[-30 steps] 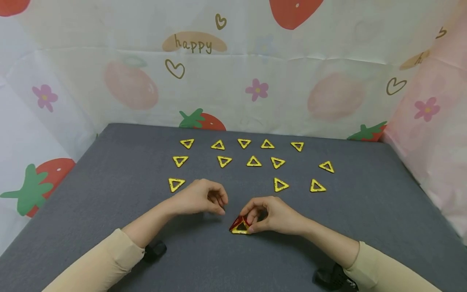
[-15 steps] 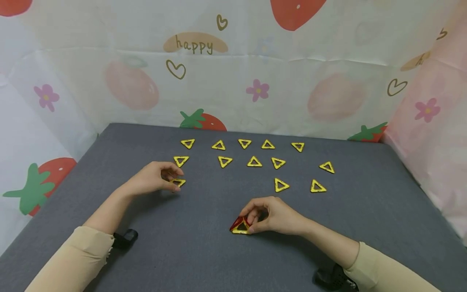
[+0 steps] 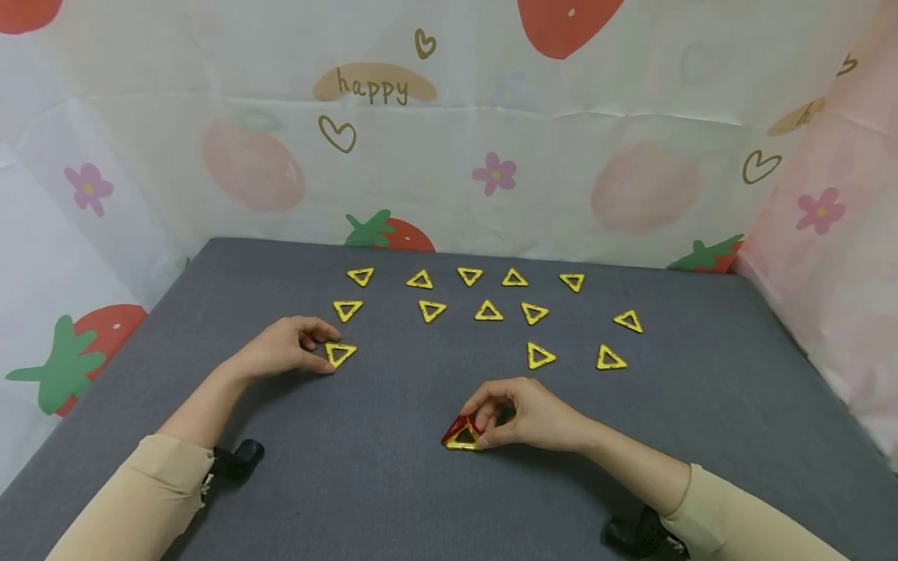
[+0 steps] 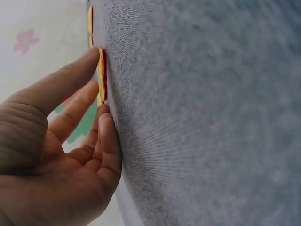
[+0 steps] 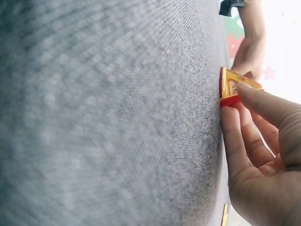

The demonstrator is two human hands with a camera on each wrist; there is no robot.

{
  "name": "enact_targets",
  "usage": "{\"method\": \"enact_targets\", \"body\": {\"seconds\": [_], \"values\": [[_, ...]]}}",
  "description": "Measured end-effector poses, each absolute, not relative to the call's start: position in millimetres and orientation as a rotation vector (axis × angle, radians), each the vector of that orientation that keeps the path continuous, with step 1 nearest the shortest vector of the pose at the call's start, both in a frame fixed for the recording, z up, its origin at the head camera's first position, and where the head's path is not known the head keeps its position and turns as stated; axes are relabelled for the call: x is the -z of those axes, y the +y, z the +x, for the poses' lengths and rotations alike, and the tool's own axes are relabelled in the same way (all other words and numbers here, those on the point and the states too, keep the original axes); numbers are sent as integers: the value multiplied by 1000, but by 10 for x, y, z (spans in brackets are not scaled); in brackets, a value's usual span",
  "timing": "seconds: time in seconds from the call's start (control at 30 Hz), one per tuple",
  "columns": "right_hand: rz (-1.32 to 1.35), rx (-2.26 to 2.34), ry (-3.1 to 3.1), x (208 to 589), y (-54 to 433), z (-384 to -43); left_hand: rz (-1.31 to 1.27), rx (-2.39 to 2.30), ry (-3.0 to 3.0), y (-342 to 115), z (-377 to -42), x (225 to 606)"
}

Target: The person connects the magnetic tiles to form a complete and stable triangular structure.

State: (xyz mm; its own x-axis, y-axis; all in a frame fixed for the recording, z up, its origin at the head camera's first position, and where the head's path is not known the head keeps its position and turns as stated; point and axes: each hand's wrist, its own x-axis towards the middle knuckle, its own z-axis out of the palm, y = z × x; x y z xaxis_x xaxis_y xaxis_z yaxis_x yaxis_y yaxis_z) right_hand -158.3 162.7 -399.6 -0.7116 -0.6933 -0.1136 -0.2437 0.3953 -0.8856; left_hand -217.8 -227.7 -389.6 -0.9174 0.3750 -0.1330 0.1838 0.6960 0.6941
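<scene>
My left hand [image 3: 284,348] is at the left of the table, its thumb and fingers pinching the edges of a flat yellow triangular magnetic tile [image 3: 340,354]. In the left wrist view that tile [image 4: 100,75] lies low against the cloth and shows a red underside. Near the front middle, my right hand [image 3: 529,413] holds a small pyramid-like piece of red and yellow triangular tiles [image 3: 463,436] standing on the table. Its yellow framed face [image 5: 229,84] shows in the right wrist view, thumb on one side and fingers at its lower edge.
Several more yellow triangular tiles lie flat in loose rows, such as a back-row tile [image 3: 470,275], a middle-row tile [image 3: 488,310] and a right-hand tile [image 3: 610,358]. Dark grey cloth [image 3: 393,499] covers the table. A printed curtain [image 3: 449,156] stands behind it.
My left hand has moved left from the middle to the left-hand tile, then lowered its fingers around that tile's edges. The right hand and its piece have stayed in place.
</scene>
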Motion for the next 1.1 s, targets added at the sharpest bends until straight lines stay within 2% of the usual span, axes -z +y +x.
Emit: {"method": "enact_targets", "body": {"seconds": [0.8,1.1], "values": [[-850,1277,2180,4039,1641,-1604,398,-1061,2698,-2209,-2189,3901],[-852,1273,2188,4041,1644,-1599,487,-1190,2560,-2178,-2161,3865]]}}
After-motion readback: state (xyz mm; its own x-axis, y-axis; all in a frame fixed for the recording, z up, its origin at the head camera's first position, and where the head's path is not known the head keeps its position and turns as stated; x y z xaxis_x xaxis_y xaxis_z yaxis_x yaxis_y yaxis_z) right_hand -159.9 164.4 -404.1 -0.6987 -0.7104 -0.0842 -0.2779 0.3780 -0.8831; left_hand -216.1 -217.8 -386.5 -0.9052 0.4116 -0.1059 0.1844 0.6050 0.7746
